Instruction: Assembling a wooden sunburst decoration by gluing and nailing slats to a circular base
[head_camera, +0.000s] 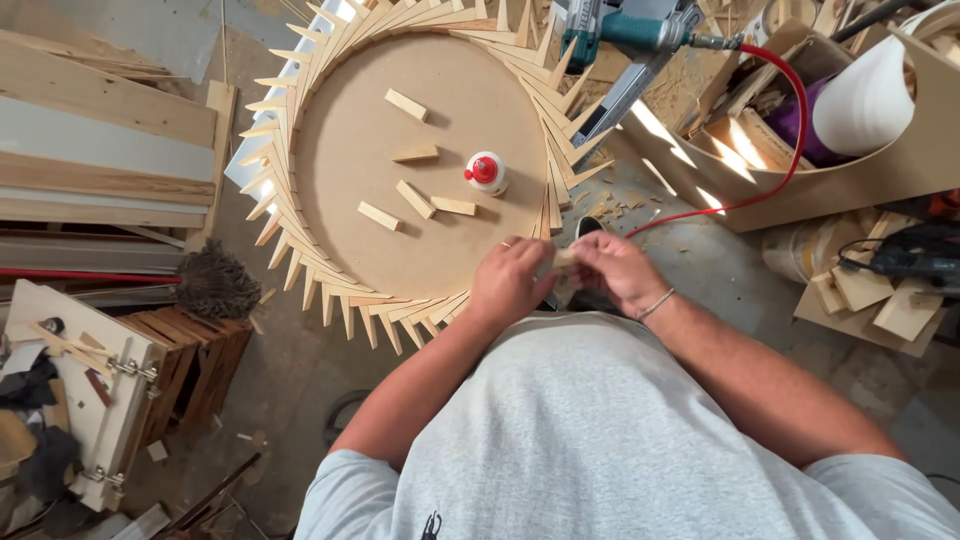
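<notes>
Both hands met just below the lower right edge of the round board (420, 150). Left hand (512, 282) and right hand (618, 270) were closed together on one small wooden piece (565, 258), fingers pinching it from either side (most of the piece was hidden by them). On the round board stood a glue bottle (487, 172) with a red cap, right of centre. Five loose wood blocks (407, 104) lay scattered left of the bottle. Thin wooden slats (290, 215) fanned around the board's rim like rays. A red hose (790, 150) curved well right of the board, near a cardboard box (860, 185).
</notes>
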